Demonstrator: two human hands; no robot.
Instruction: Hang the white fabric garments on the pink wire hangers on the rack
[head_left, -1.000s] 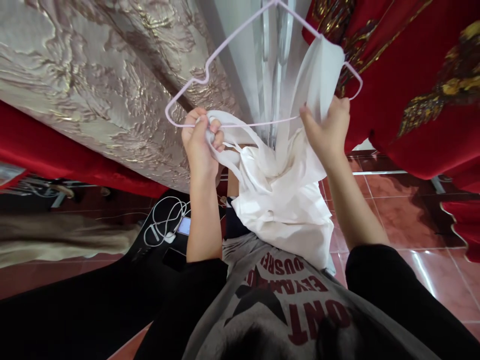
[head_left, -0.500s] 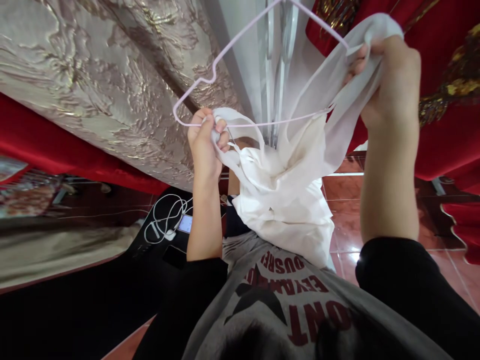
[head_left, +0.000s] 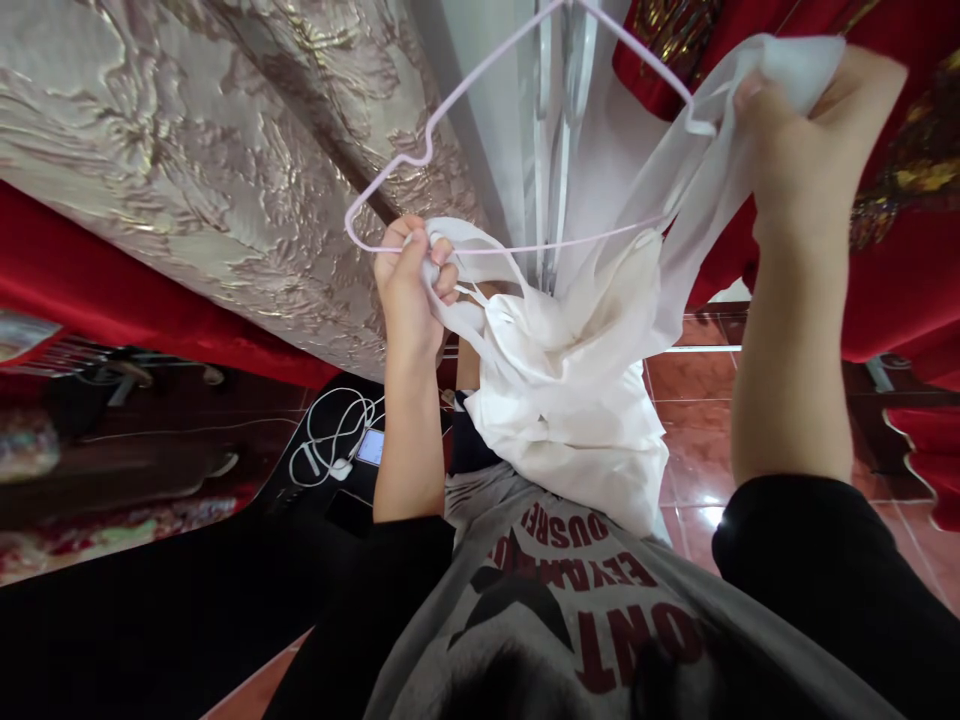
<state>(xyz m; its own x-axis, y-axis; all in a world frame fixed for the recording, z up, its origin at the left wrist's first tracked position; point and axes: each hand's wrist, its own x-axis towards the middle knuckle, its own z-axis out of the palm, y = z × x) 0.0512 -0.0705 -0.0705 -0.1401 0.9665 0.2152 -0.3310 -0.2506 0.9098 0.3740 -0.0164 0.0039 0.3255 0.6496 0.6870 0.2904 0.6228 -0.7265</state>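
Observation:
A sheer white garment (head_left: 577, 400) hangs between my hands, its lower part draped over my lap. My left hand (head_left: 416, 275) is closed on one edge of the garment, right at the lower left corner of a pale pink clothes hanger (head_left: 495, 55). Up at the right, my right hand (head_left: 810, 140) grips the gauzy fabric and holds it stretched outward, past the hanger's right end. The hanger's bottom bar runs behind or through the sheer cloth; which of these I cannot tell. Fabric hides most of my right fingertips.
To the left hangs a shiny embossed cream fabric (head_left: 262, 180) above a red cloth (head_left: 150, 290). A phone (head_left: 370, 447) and a white cable (head_left: 322, 440) lie on a black surface. Red garments with gold trim (head_left: 900, 280) hang at the right over a tiled floor (head_left: 694, 380).
My right hand has moved outward to the right, pulling the sheer fabric along. The hanger's notched right end now shows beside the cloth. My left hand stays in place.

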